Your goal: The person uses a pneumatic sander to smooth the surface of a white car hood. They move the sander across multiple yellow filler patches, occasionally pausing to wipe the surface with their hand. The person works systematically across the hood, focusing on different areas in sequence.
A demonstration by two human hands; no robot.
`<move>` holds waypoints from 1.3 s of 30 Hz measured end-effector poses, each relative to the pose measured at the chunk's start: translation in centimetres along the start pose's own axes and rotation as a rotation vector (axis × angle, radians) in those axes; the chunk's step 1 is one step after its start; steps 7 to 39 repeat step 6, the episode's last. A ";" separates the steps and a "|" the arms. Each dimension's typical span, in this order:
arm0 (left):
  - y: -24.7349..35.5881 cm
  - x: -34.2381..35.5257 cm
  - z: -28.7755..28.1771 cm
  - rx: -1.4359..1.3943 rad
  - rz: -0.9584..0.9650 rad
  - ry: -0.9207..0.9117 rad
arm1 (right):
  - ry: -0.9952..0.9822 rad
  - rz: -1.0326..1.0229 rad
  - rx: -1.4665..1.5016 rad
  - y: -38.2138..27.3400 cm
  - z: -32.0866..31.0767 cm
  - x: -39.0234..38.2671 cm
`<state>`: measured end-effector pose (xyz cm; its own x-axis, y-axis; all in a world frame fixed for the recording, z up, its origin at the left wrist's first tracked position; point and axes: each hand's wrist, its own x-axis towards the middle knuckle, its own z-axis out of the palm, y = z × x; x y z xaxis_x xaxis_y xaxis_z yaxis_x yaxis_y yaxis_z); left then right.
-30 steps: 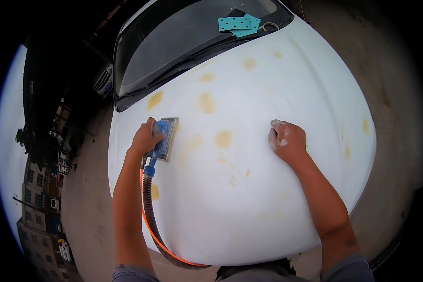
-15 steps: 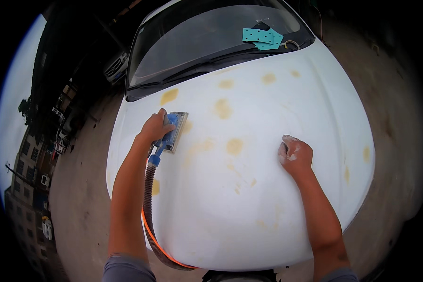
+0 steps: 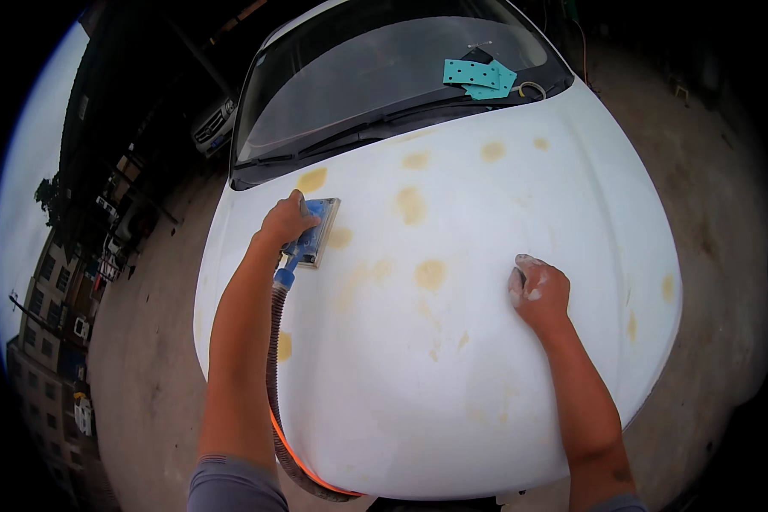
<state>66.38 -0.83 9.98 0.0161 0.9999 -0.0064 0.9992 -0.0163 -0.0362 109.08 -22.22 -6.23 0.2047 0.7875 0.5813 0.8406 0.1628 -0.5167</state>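
Note:
My left hand (image 3: pixel 287 220) is wrapped around a blue sander (image 3: pixel 316 232) with a rectangular pad, which lies against the left side of a white car hood (image 3: pixel 478 358). A ribbed dark hose (image 3: pixel 274 341) runs from the sander's near end past my left forearm, with an orange line (image 3: pixel 292 452) alongside. Yellowish patches mark the hood; one patch (image 3: pixel 340 237) shows just right of the pad, another (image 3: pixel 312 179) just beyond it. On the hood's right half, my right hand (image 3: pixel 541 292) is closed in a fist, its fingers whitened with dust. Whatever may be inside that fist is hidden.
Teal perforated sanding sheets (image 3: pixel 478 75) lie at the base of the windshield (image 3: pixel 375 68), beside a ring-shaped roll (image 3: pixel 532 89). Wipers (image 3: pixel 341 135) cross the glass's lower edge. Concrete floor (image 3: pixel 154 358) surrounds the car, and another vehicle (image 3: pixel 213 126) stands at the far left.
The sander has slid slightly toward the windshield under my left hand, baring more of the yellowish patch beside it. The whole view has shifted a little; my right hand keeps its place on the hood.

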 end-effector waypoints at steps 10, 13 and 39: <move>0.0 -0.3 0.9 0.002 0.061 0.025 | -0.061 0.060 -0.026 0.0 -0.8 0.5; 0.0 -0.3 0.9 0.002 0.061 0.025 | -0.061 0.060 -0.026 0.0 -0.8 0.5; 0.0 -0.3 0.9 0.002 0.061 0.025 | -0.061 0.060 -0.026 0.0 -0.8 0.5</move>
